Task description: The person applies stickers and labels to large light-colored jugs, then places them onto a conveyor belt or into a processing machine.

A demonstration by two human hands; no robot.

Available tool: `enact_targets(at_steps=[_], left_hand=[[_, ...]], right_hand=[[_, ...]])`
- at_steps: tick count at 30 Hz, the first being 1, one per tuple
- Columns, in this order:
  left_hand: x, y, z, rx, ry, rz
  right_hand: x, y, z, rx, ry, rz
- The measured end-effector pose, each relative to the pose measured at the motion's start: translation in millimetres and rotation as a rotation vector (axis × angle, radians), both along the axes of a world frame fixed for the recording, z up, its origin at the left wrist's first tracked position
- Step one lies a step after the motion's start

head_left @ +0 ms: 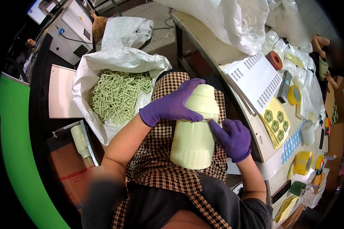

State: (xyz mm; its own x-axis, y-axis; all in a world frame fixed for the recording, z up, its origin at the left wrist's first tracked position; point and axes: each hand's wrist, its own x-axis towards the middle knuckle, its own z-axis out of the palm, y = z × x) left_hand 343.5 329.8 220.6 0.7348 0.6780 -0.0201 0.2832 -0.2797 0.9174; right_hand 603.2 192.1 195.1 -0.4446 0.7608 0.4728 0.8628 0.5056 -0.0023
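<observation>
A pale yellow plastic flask [193, 143] with a narrower neck and cap stands upright against my lap, over a checked apron. My left hand [176, 102] wraps round its shoulder and neck, thumb along the seam, in a purple glove. On the other side my right hand [235, 138], gloved alike, has its index finger and thumb at the seam and the other fingers curled. A thin, shiny bit shows at the seam between both hands. Whatever the right fingertips pinch, if anything, is too small to make out.
To the left, an open white sack [82, 86] holds many short pale green sticks [118, 93]. Another pale flask [79, 139] lies by a cardboard box. The right-hand table [206, 36] carries label sheets [254, 82], yellow stickers [276, 122] and tape rolls [304, 163]. A person sits far right.
</observation>
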Motion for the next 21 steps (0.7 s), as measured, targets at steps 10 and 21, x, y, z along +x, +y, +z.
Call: enact_targets(at_steps=[10,21], left_hand=[[9,-22,23,0.099,-0.217,-0.12],[-14,-44,0,0.221,-0.432,0.09]], right_hand=[[59,23,32,0.207,0.299,-0.392],[161,-6,-34,-0.439,2.295,0.133]])
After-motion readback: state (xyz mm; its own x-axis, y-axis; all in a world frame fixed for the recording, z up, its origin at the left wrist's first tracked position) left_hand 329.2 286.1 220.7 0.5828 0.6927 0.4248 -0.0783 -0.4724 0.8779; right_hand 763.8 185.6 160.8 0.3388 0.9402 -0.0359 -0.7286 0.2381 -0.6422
